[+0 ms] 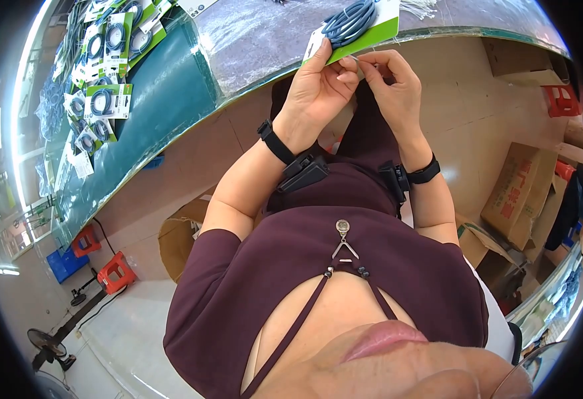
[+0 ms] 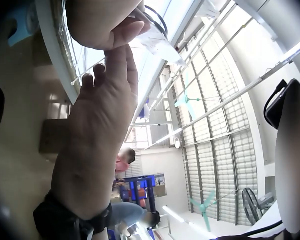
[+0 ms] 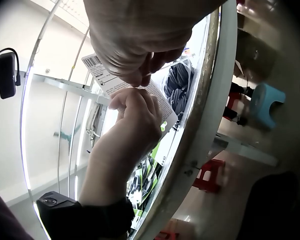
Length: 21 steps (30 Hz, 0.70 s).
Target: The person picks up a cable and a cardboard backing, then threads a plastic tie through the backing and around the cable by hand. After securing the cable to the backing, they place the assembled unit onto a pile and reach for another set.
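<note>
Near the table edge, in the head view, my left hand (image 1: 321,93) holds a white-and-green packaging card (image 1: 368,41), its thumb on the front. A coil of blue-grey cable (image 1: 349,23) lies against that card. My right hand (image 1: 394,83) meets it at the card's lower edge, thumb and fingertips pinching what looks like a thin pale tie. From the right wrist, the card's printed back with a barcode (image 3: 96,64) shows between my right hand (image 3: 140,37) and left hand (image 3: 132,117). The left wrist view has a thin white strip (image 2: 87,73) beside the right fingers; the fingertips partly hide it.
Carded cable coils (image 1: 108,100) are heaped on the table's green left part (image 1: 165,73). A bunch of thin white ties (image 1: 419,8) lies beyond the card. Cardboard boxes (image 1: 517,193) stand on the floor to the right, with a red stool (image 1: 563,101) further back.
</note>
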### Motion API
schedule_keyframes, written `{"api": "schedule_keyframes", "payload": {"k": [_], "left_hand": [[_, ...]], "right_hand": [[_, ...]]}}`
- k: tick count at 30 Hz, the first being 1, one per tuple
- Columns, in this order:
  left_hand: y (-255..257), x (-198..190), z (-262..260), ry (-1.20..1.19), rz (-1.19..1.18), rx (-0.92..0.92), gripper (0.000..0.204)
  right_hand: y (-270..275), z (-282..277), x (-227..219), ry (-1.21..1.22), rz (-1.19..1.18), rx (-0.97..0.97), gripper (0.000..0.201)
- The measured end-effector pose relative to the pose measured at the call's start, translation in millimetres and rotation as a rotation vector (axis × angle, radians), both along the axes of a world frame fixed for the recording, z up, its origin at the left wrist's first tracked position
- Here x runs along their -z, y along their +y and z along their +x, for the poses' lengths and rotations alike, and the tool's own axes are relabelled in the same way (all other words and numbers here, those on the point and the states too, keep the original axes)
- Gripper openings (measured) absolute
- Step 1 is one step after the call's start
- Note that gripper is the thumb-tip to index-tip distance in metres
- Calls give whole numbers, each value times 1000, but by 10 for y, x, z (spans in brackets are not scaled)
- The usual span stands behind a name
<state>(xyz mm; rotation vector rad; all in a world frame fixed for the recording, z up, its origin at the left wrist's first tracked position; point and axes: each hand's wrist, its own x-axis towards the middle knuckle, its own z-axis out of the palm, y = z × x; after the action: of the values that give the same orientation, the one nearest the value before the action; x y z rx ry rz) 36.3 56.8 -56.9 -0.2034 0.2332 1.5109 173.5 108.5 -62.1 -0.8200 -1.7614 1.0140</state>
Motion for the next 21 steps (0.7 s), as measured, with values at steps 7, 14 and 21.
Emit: {"api": "schedule_keyframes", "payload": {"k": [7,14,21], "left_hand": [[-23,-1,15,57,-5,-31,20],[-24,116,39,304,33,-53,20],[-107,35,24,598,-75,-39,24]], "right_hand": [[-26,8,-12,-6,18,4,6],[-41,-22,-35,-36,51,14,13],[13,-6,97,93,-149,-25,21]]}}
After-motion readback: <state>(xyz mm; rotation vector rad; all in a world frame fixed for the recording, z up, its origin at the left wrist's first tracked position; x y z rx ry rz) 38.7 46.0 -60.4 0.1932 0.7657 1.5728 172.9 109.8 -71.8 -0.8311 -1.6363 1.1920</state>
